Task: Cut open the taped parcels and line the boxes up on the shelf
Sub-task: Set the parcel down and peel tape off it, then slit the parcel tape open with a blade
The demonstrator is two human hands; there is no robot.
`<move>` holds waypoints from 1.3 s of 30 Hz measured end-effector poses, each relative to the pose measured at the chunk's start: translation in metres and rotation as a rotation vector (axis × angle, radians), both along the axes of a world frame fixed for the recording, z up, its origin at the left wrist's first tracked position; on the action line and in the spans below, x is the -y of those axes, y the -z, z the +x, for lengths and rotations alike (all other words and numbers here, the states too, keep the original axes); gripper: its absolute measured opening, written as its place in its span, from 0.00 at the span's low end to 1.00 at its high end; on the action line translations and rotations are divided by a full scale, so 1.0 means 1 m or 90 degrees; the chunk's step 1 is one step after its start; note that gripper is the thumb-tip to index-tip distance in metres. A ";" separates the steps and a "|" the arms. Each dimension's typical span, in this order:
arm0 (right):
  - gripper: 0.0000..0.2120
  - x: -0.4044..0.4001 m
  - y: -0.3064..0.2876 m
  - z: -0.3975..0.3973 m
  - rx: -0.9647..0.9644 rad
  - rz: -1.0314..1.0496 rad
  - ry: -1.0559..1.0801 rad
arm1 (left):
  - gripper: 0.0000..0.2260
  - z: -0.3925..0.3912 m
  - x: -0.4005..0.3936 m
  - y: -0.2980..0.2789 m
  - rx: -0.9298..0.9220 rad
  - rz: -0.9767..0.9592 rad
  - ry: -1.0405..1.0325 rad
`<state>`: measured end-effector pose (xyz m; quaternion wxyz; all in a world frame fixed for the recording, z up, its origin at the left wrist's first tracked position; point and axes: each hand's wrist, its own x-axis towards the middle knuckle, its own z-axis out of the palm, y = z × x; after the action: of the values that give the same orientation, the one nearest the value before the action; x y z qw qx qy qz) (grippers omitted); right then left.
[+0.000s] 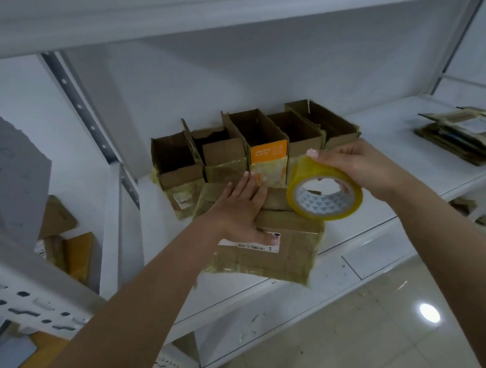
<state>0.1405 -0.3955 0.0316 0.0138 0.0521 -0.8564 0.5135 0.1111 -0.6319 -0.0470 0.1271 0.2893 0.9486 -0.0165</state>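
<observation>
- Shelf (376,128): white painted metal board, smooth and matt, with a perforated grey upright at its left rear; a second white board spans overhead.
- Open boxes (254,145): five brown corrugated cardboard cartons stand upright in a row at the back of the shelf, tops cut open, flaps ragged, lower walls wrapped in wrinkled yellowish tape. The middle one bears an orange panel on its front.
- Parcel (275,248): a flat rectangular cardboard carton lying on the shelf in front of the row, near the front edge. Glossy creased tape along its edges; a white barcode label on top.
- Left hand (241,208): laid flat on the parcel's top, fingers straight and spread, thumb touching the label. It presses rather than grips.
- Right hand (355,165): fingers curled round a tape roll (325,190), held above the parcel's far right corner. The roll is a ring of clear yellow-tinted tape on a white patterned cardboard core.
- The roll and right forearm hide part of the two rightmost boxes' fronts.
- Flattened cardboard (464,133): a stack lying at the far right of the shelf, well apart from the row.
- More parcels (66,243): brown and yellow, on a lower level at left, partly hidden by a grey post.
- Floor (383,326): glossy pale tile with a lamp reflection.
</observation>
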 end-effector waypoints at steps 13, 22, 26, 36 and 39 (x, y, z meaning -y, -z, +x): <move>0.25 -0.056 0.044 0.008 0.191 0.264 0.096 | 0.57 -0.001 0.002 0.000 0.003 0.001 0.015; 0.16 -0.049 0.067 0.006 0.209 0.262 0.029 | 0.57 0.016 -0.008 -0.006 -0.155 0.032 0.068; 0.22 -0.037 0.068 0.011 0.193 0.184 0.043 | 0.46 0.042 -0.039 0.007 -0.146 0.056 0.108; 0.22 -0.039 0.068 0.016 0.109 0.126 0.104 | 0.36 0.026 -0.048 0.003 -0.162 0.080 0.121; 0.22 -0.036 0.078 0.015 0.124 0.167 0.112 | 0.39 0.023 -0.049 0.004 -0.116 0.088 0.124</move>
<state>0.1551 -0.3596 -0.0462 -0.0309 -0.0716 -0.9146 0.3967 0.1342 -0.5827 -0.0507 0.0183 0.3855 0.9225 0.0101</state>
